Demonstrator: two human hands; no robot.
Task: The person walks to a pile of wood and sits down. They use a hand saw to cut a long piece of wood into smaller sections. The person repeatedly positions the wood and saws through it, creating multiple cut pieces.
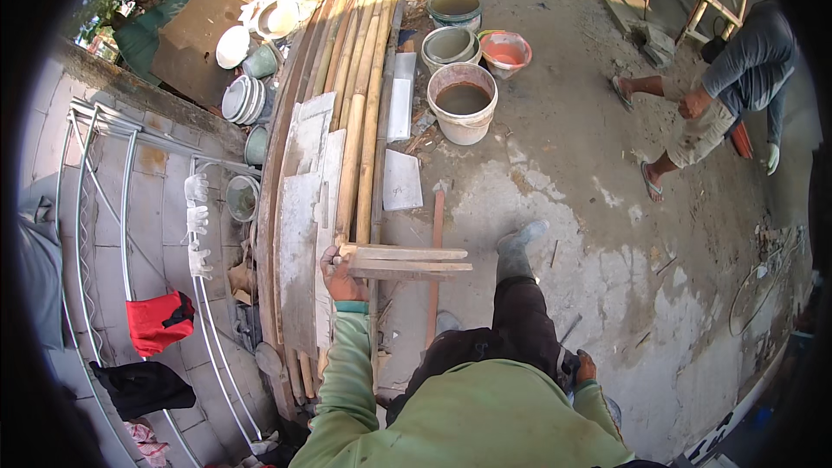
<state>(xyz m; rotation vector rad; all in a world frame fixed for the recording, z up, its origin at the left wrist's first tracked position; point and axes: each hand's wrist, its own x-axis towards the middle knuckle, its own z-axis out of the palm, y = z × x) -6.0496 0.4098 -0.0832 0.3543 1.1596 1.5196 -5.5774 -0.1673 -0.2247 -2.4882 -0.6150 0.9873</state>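
Two short wooden slats [407, 259] stick out to the right from my left hand [338, 276], whose fingers are closed round their left end. That hand is above the long stack of bamboo poles [351, 165] and weathered boards [299, 208]. Down by my right thigh, my right hand [587, 369] looks curled. A greyish thing beside it is too small and partly hidden to name. One of my legs reaches forward in a grey boot [522, 238], on the wet concrete floor [598, 277].
Buckets with murky liquid, one a white bucket [463, 113], stand ahead beside an orange-red tub [505, 52]. At the right sits another person [728, 87] in sandals. A metal drying rack [130, 173] with gloves and cloths stands left. A reddish strip [435, 269] lies near my feet.
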